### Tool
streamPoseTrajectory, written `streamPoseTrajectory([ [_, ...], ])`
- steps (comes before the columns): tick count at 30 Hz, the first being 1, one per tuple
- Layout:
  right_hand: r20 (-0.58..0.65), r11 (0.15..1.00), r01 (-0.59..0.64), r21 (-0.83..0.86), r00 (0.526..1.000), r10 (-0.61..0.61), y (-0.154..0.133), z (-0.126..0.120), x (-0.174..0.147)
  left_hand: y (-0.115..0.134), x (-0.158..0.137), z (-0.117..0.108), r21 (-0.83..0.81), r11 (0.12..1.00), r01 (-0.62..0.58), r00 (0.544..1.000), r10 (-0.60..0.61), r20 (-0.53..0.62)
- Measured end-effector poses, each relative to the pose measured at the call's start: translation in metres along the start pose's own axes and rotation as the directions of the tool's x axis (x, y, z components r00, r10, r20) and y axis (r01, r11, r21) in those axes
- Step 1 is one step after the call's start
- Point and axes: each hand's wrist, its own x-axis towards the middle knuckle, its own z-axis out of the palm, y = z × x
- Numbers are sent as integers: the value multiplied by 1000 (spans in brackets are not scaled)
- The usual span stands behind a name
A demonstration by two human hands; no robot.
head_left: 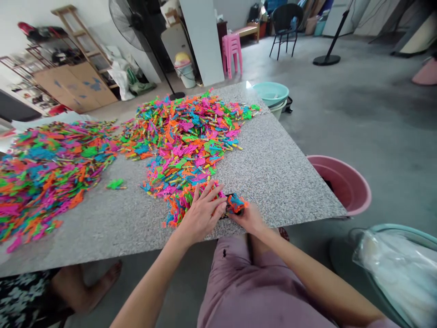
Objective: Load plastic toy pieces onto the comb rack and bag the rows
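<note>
My left hand [204, 213] lies with its fingers stretched out over a cluster of small bright plastic pieces [176, 208] near the table's front edge. Close beside it, my right hand [251, 220] is closed around a few blue and orange plastic pieces [235, 202]. A black item [226, 214] shows between the two hands; its shape is mostly hidden. Beyond my hands, a big heap of the same pieces [186, 132] in pink, orange, green and blue spreads across the speckled grey table [273, 173]. Some have yellow tips.
A second heap [51, 159] covers the table's left side, with a small green piece [116, 184] apart from it. A pink tub [362, 191] and a teal bin with clear plastic bags [392, 269] stand at the right. Another person's leg [78, 287] shows lower left.
</note>
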Motion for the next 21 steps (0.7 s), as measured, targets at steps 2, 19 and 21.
streamPoseTrajectory([
  [2,-13,990,8,-139,1000,-10,-7,4,0,1,0,0,13,1000,6,1000,-6,-7],
  [19,81,868,-169,-467,969,233,-47,4,-3,3,-1,6,32,999,12,999,-11,-45],
  [21,85,839,-161,-519,967,238,-53,8,-1,1,-1,7,23,1000,0,999,1,-51],
])
